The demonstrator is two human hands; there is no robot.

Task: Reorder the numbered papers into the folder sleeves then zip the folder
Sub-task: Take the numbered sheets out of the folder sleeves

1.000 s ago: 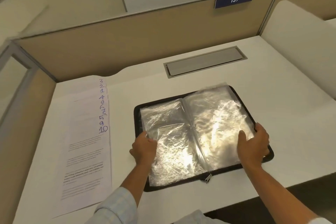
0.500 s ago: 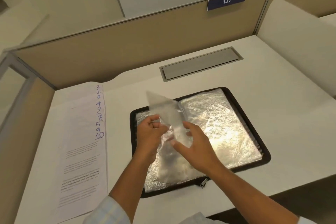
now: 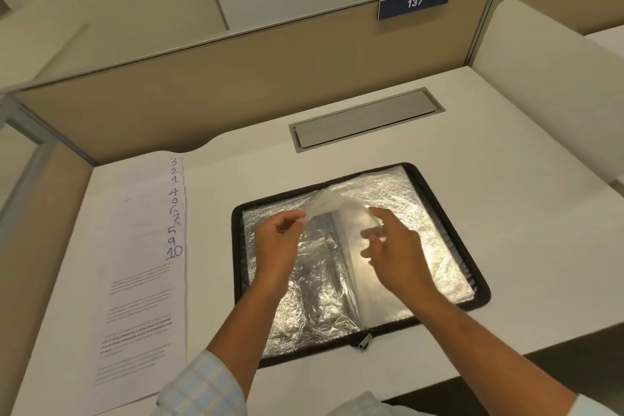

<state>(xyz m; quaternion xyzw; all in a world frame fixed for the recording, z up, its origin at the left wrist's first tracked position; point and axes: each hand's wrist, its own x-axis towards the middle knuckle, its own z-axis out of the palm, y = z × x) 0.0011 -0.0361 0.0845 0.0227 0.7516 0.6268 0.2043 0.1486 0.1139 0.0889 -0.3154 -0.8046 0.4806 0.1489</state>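
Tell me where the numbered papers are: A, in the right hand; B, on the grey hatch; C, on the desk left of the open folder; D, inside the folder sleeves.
C: the numbered papers lie fanned on the desk, left of the open folder.

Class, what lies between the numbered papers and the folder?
Bare white desk separates the numbered papers from the folder; the left sleeve overhangs its near end. Head view.
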